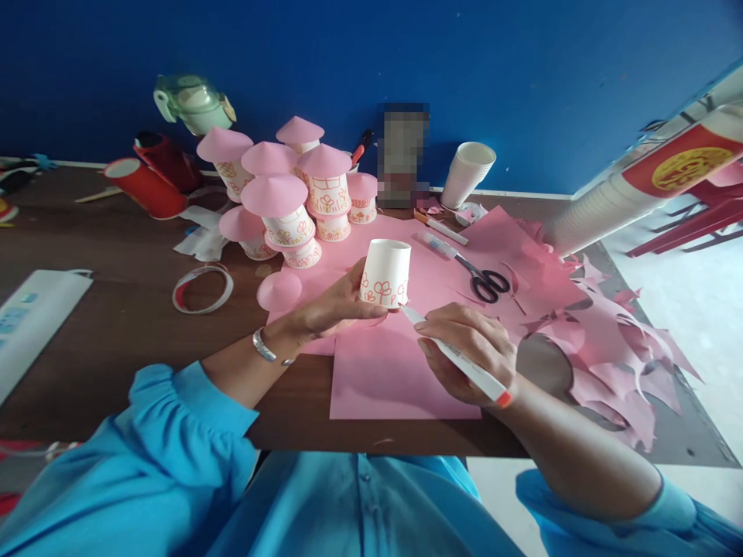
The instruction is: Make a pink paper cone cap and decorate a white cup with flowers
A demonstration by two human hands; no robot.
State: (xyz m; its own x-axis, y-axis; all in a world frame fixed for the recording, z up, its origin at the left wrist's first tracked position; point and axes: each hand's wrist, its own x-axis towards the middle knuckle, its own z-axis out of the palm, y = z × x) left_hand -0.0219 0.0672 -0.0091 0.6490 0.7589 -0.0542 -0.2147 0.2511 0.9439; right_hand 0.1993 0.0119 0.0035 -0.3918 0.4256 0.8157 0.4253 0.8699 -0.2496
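My left hand [340,303] holds a white paper cup [386,267] upside down over pink paper. Red flower outlines run around the cup's lower part, near its rim. In my right hand [473,348] is a white marker [464,365] with an orange-red end, its tip at the cup's rim by the drawn flowers. My fingers are wrapped round the marker. A sheet of pink paper [400,379] lies beneath both hands. Left of the cup lies a small pink paper cone [279,292].
Several decorated cups with pink cone roofs [275,195] stand at the back left. Black scissors [491,285] lie to the right, near pink paper scraps [615,348]. A tape roll [202,290], stacked cups [469,174] and a long cup stack [627,193] are around.
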